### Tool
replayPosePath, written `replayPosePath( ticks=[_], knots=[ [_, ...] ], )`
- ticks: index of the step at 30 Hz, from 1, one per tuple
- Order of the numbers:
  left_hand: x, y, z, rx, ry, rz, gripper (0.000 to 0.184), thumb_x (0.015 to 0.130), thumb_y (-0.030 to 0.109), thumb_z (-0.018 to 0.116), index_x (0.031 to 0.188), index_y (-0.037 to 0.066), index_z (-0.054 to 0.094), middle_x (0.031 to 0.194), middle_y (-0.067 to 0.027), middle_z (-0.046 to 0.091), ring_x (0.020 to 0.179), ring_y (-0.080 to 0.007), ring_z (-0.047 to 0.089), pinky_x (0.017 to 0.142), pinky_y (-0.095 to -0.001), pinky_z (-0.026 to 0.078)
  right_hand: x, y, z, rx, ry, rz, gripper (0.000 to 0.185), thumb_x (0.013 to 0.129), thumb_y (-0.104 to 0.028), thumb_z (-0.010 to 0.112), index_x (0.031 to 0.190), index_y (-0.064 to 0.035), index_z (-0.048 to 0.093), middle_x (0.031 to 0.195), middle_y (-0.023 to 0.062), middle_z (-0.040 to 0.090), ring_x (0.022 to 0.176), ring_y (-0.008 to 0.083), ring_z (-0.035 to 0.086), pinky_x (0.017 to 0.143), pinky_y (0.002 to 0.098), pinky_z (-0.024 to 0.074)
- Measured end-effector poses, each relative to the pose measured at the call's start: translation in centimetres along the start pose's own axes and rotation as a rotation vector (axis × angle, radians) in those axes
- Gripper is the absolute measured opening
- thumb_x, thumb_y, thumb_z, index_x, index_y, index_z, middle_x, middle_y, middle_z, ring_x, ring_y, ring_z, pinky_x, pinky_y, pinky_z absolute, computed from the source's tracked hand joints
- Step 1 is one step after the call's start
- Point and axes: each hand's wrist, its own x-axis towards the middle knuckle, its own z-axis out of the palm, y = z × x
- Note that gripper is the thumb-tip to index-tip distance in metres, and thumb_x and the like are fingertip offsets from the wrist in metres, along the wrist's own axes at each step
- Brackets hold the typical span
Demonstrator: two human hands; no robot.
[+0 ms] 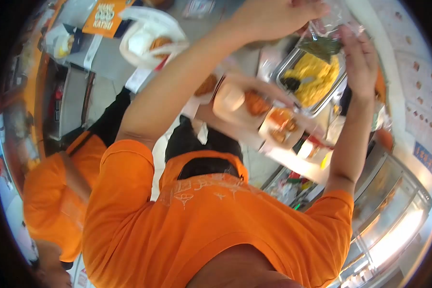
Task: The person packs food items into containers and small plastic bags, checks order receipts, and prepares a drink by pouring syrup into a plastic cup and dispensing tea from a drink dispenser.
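Both hands are at the top right, above a metal tray of yellow food that looks like scrambled egg. My left hand reaches across, fingers closed on the crinkled top of a clear plastic bag. Flat dark green pieces, seaweed by their look, show at the bag's lower part. On the bag's right edge, my right hand pinches with its fingers. Nearer my body, a paper box holds a pale round item and fried food. Beside it sits another box with orange-topped food.
A white takeaway bowl with rice and fried food stands at upper left, near an orange katsu box. A co-worker in an orange shirt is close on my left. A glass-fronted cabinet stands at right.
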Motion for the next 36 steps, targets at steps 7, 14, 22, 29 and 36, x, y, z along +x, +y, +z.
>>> replayPosePath(
  ticks=[7, 14, 22, 29, 36],
  knots=[
    [-15.2, 0.2, -0.8, -0.209, -0.169, -0.016, 0.016, 0.098, 0.018, 0.059, 0.096, 0.002, 0.062, 0.079, -0.0047, 0.065, 0.070, -0.0099, 0.063, 0.071, -0.0244, 0.056, -12.1, -1.4, 9.5, 0.193, -0.098, -0.043, 0.028, 0.101, -0.017, 0.047, 0.102, 0.0042, 0.064, 0.092, 0.0060, 0.066, 0.086, 0.0123, 0.058, 0.079, 0.0261, 0.0437],
    [-32.3, -7.6, 1.5, -0.019, 0.093, -0.100, 0.013, 0.092, 0.012, 0.065, 0.088, 0.000, 0.064, 0.075, -0.0023, 0.065, 0.067, -0.0087, 0.063, 0.063, -0.0243, 0.053, -24.6, 4.0, 19.7, 0.129, -0.137, 0.225, 0.033, 0.099, -0.024, 0.049, 0.102, 0.0045, 0.065, 0.084, 0.0057, 0.063, 0.075, 0.0134, 0.055, 0.068, 0.0279, 0.0426],
    [-38.6, -11.9, 3.5, 0.098, 0.097, -0.154, 0.019, 0.088, 0.021, 0.069, 0.091, 0.003, 0.070, 0.079, -0.0093, 0.070, 0.069, -0.0230, 0.066, 0.061, -0.0310, 0.049, -29.8, 7.1, 23.5, 0.049, -0.209, 0.436, 0.035, 0.098, -0.024, 0.052, 0.102, 0.0077, 0.066, 0.078, 0.0061, 0.063, 0.070, 0.0113, 0.056, 0.065, 0.0250, 0.0421],
    [-41.3, -14.6, 1.5, 0.080, 0.064, -0.222, 0.018, 0.087, 0.021, 0.069, 0.089, 0.003, 0.071, 0.081, -0.0105, 0.070, 0.073, -0.0262, 0.065, 0.065, -0.0333, 0.047, -28.4, 9.6, 25.6, -0.055, -0.525, 0.338, 0.022, 0.096, -0.013, 0.051, 0.090, 0.0032, 0.065, 0.071, 0.0065, 0.058, 0.063, 0.0132, 0.052, 0.057, 0.0281, 0.0392],
    [-43.6, -14.1, 0.8, 0.065, 0.083, -0.339, 0.014, 0.084, 0.018, 0.069, 0.084, 0.004, 0.071, 0.075, -0.0092, 0.068, 0.064, -0.0274, 0.063, 0.059, -0.0336, 0.047, -27.9, 9.8, 28.4, -0.128, -0.656, 0.292, 0.009, 0.086, -0.004, 0.058, 0.081, 0.0024, 0.061, 0.066, 0.0126, 0.051, 0.059, 0.0254, 0.049, 0.056, 0.0344, 0.0408]
  ],
)
